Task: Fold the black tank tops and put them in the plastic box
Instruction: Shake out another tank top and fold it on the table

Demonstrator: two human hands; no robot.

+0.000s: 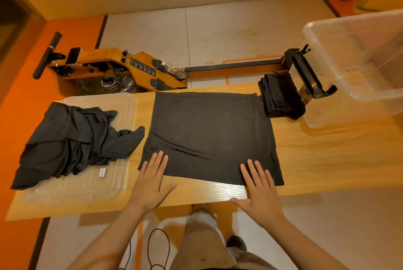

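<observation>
A black tank top lies spread flat as a rectangle in the middle of the wooden table. My left hand rests flat with straight fingers on its near left corner. My right hand lies flat with its fingertips on the near right edge. A heap of unfolded black tank tops sits on a clear plastic lid at the left. A stack of folded black tops stands at the far right of the cloth. The clear plastic box stands at the right end, and nothing shows inside it.
Behind the table a wooden rowing machine lies on the floor, with a plastic bottle on it and its black rail end beside the box. A black cable loops on the floor by my legs.
</observation>
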